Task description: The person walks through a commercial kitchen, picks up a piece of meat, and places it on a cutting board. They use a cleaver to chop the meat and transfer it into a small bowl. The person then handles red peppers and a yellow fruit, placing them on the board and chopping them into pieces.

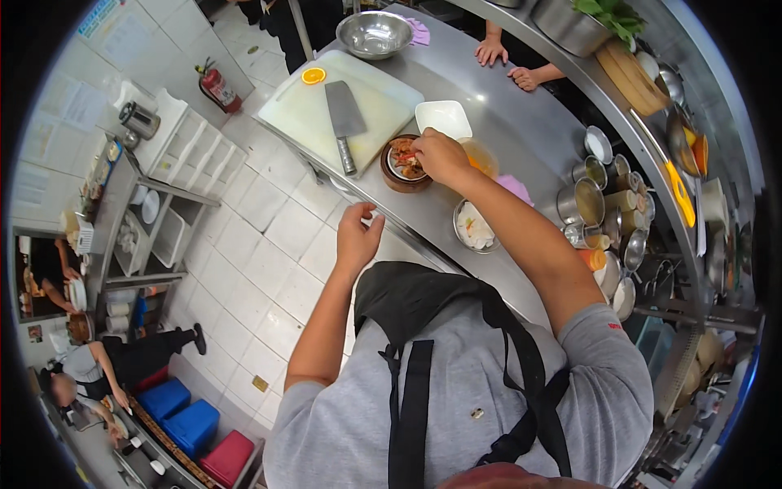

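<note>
My right hand [442,156] reaches over a small round brown bamboo-like steamer [407,186] at the near edge of the counter. Its fingertips are pinched at the reddish-brown food [402,152] inside, and whatever lies between them is hidden. Just beyond stands a white square bowl [444,119]. Partly behind my right wrist is a container of orange-yellow contents [482,158]. Under my right forearm, a metal bowl holds white pieces [475,226]. My left hand [358,236] hovers off the counter's near edge, loosely curled, thumb apart, with nothing in it.
A cleaver [345,114] lies on the white cutting board [387,90], near a halved orange [314,76]. A metal bowl [375,35] rests at the board's far end. Another person's hands [491,52] touch the counter's far side. Several metal pots [580,202] line the right.
</note>
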A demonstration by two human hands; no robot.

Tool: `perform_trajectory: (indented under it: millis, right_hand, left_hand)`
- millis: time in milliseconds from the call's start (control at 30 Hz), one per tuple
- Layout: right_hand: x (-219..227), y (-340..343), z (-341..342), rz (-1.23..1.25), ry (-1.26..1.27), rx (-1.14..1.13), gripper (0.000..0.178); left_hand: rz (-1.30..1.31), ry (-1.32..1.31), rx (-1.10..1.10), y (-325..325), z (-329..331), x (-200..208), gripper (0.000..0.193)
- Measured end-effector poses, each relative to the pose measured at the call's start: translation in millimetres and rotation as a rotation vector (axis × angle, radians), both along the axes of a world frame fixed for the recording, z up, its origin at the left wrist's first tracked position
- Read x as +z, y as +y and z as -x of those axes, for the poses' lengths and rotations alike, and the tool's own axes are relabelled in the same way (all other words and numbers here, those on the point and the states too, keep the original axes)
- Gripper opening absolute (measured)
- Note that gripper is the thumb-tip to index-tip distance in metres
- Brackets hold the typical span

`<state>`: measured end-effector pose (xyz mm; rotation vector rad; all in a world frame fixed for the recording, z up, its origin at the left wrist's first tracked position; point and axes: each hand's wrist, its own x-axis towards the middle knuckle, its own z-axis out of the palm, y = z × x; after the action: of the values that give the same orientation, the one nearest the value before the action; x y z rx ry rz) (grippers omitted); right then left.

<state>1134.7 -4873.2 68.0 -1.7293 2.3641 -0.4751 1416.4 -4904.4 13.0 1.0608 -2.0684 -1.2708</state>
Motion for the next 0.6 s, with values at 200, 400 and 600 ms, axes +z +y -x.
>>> perform_trajectory:
  millis: [200, 400, 600]
  right_hand:
    - [38, 0, 1, 0.041, 0.006, 0.030, 0.025]
    - [20, 7, -1, -0.020, -0.036, 0.014, 0.028]
    - [51, 9, -5, 0.147, -0.230, -0.118, 0.031]
  left_hand:
    - [0.153, -0.047, -0.079, -25, 56, -9, 0.046]
    - [0.352, -0.020, -0.116, -39, 88, -31, 0.062]
    - [0.325, -0.070, -0.127, -42, 97, -38, 0.059]
